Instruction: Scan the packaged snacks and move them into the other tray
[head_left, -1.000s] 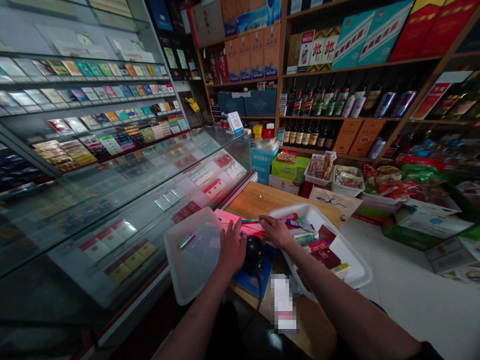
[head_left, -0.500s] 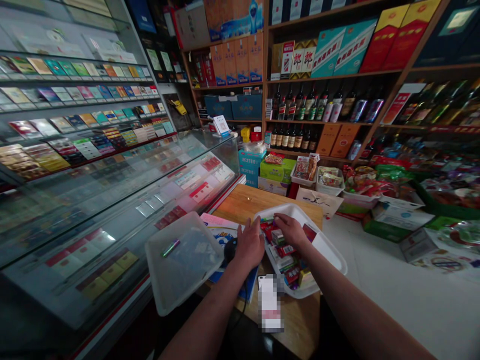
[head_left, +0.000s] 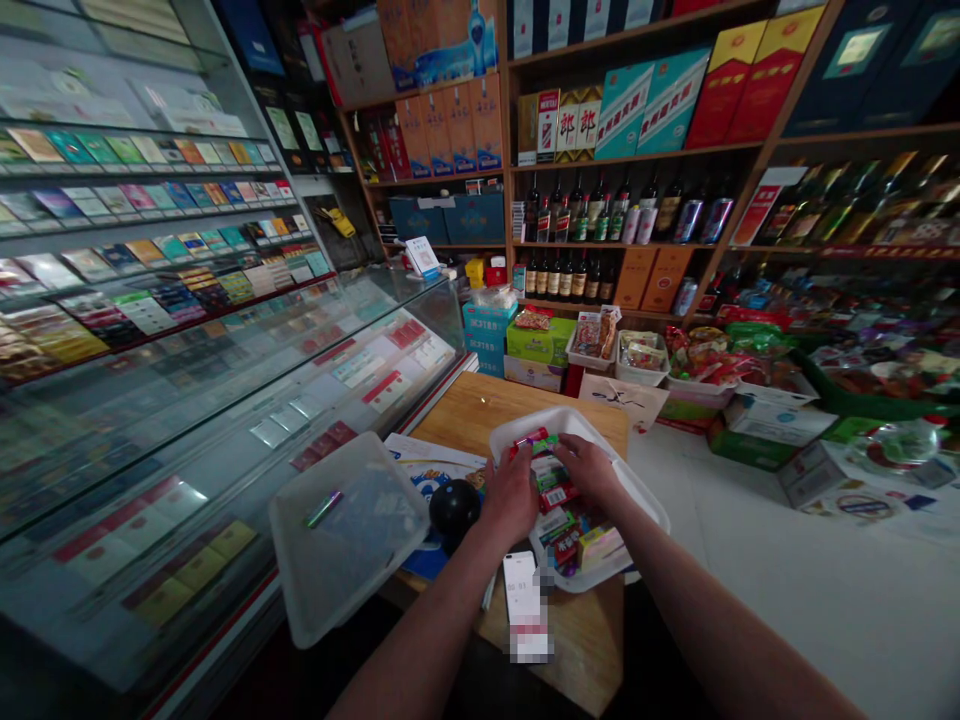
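A white tray (head_left: pixel 649 497) full of small colourful packets stands on the wooden table (head_left: pixel 457 405). Over its left edge is my left hand (head_left: pixel 512 497), its fingers bent at a red and purple stick-like packet (head_left: pixel 531 438). My right hand (head_left: pixel 589 467) reaches into the tray from the right, fingertips near a green packet; what it holds, if anything, is hidden. To the left a translucent bin (head_left: pixel 360 540) has one shiny green and purple stick (head_left: pixel 324 509) inside. A black round object (head_left: pixel 454 508) sits between bin and left hand.
A phone (head_left: pixel 523 600) lies near the table's front edge. Printed papers (head_left: pixel 435 465) lie behind the black object. The glass display counter (head_left: pixel 247 400) runs along the left. Bottle shelves (head_left: pixel 585 240) and snack boxes (head_left: pixel 544 345) stand behind.
The view has shifted a little, so most things appear further left. My left hand has moved onto the tray's packets, to the red and purple one. More of the black object shows.
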